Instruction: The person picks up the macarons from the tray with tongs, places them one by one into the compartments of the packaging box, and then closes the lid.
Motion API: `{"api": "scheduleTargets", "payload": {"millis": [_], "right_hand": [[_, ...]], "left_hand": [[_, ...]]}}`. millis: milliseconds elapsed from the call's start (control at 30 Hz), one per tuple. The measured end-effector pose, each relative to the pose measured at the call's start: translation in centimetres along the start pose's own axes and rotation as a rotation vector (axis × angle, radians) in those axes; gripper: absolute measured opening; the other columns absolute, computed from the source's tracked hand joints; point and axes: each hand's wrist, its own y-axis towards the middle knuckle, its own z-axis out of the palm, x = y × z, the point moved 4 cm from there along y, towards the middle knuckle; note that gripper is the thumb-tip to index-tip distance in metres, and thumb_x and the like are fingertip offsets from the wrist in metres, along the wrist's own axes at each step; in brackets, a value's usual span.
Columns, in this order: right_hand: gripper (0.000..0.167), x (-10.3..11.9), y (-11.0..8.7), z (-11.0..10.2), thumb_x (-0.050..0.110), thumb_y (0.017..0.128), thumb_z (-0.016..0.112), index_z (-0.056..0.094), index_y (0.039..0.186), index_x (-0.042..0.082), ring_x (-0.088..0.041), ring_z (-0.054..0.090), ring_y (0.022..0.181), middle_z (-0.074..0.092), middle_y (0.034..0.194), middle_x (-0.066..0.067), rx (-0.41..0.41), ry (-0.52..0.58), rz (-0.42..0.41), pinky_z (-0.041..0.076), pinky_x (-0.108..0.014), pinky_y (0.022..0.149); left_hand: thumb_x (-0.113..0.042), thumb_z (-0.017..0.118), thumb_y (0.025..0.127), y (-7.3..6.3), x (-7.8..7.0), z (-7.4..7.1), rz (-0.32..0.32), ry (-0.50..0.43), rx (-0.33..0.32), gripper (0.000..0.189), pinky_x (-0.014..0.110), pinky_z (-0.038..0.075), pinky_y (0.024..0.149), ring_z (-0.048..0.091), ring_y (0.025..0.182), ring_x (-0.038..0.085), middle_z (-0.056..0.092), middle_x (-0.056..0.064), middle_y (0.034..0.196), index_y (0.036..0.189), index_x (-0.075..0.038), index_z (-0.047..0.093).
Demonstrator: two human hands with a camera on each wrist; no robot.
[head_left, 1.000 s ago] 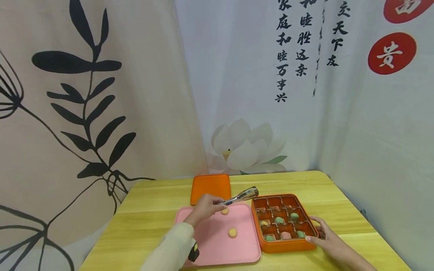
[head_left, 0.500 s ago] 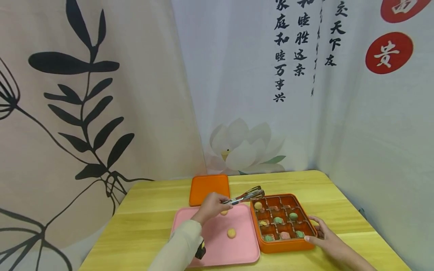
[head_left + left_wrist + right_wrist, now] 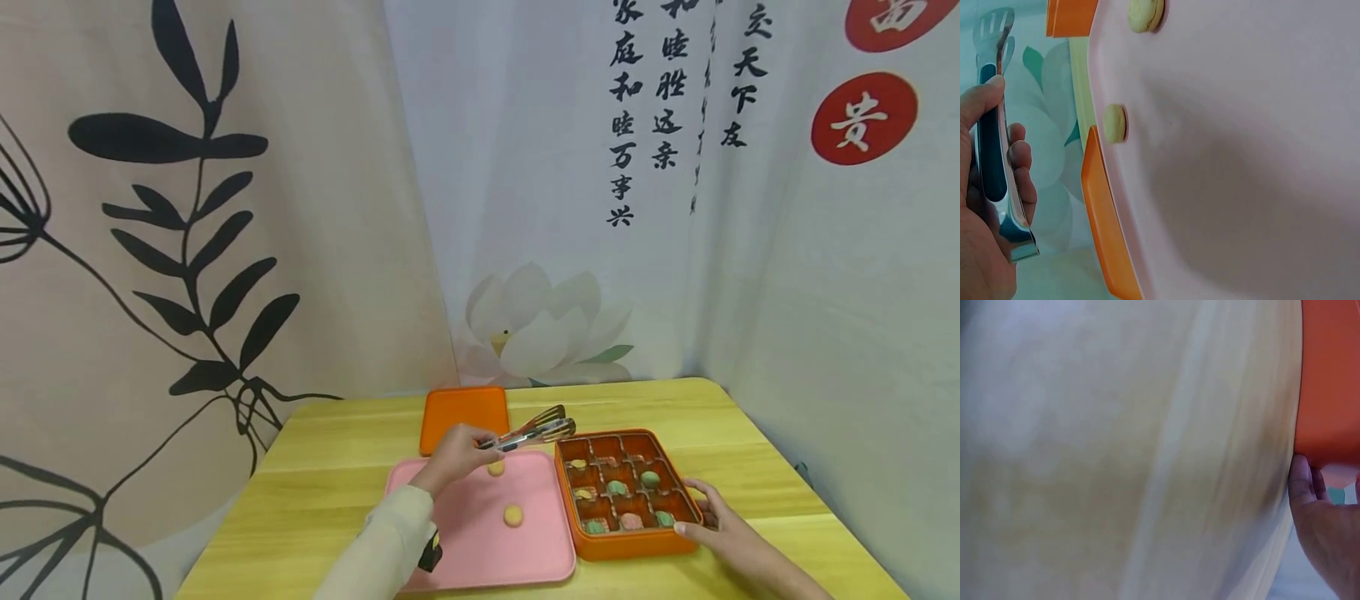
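My left hand (image 3: 459, 457) grips metal tongs (image 3: 536, 429) with dark handle inlays; their slotted ends stand spread above the back left corner of an orange box (image 3: 626, 546). In the left wrist view, nothing sits between the tong ends. A clear divided insert fills the box. Its back left compartment holds a yellow macaron (image 3: 577, 464); other compartments hold green macarons (image 3: 650, 479), a pink macaron (image 3: 632, 522) and another yellow piece (image 3: 583, 494). My right hand (image 3: 723, 527) holds the box at its right side, thumb at the front corner.
Left of the box lies a pink tray (image 3: 487, 550) with two yellow macarons, one mid-tray (image 3: 513, 515) and one near the back edge (image 3: 1115, 123). An orange lid (image 3: 465, 412) lies behind the tray. A printed curtain (image 3: 360, 208) hangs behind the wooden table (image 3: 300, 492).
The tongs moved right over the box, spread apart, then drew back left. A yellow macaron now lies in the back left compartment, where none showed a second ago. My right hand stayed put.
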Motion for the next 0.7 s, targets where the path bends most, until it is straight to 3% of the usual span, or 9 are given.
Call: {"api": "scheduleTargets", "payload": {"millis": [167,367,700], "right_hand": [[0.075,0.0,0.2,0.0,0.025,0.102,0.057,0.006,0.153,0.003,-0.040,0.052,0.118,0.041,0.137,-0.033,0.016,0.004,-0.016,0.048,-0.051,0.088],[0.075,0.0,0.2,0.0,0.025,0.102,0.057,0.006,0.153,0.003,-0.039,0.052,0.117,0.041,0.136,-0.033,0.008,-0.002,-0.003,0.047,-0.052,0.088],[0.075,-0.1,0.1,-0.1,0.024,0.102,0.056,0.005,0.152,0.002,-0.040,0.053,0.116,0.042,0.135,-0.034,0.034,-0.001,-0.025,0.048,-0.052,0.087]], "left_hand": [[-0.026,0.082,0.081,-0.4,0.7,-1.0,0.013,0.027,-0.030,0.013,0.027,0.043,0.059,0.051,0.069,0.014,0.063,-0.008,0.077,0.088,-0.016,0.077],[-0.026,0.080,0.084,-1.4,1.6,-2.2,0.050,0.014,-0.025,0.013,0.026,0.037,0.054,0.045,0.062,0.010,0.055,-0.008,0.067,0.078,-0.018,0.071],[-0.026,0.082,0.082,-4.1,4.0,-4.1,0.014,0.046,-0.024,0.010,0.025,0.041,0.054,0.048,0.061,0.009,0.061,-0.009,0.070,0.084,-0.020,0.074]]}}
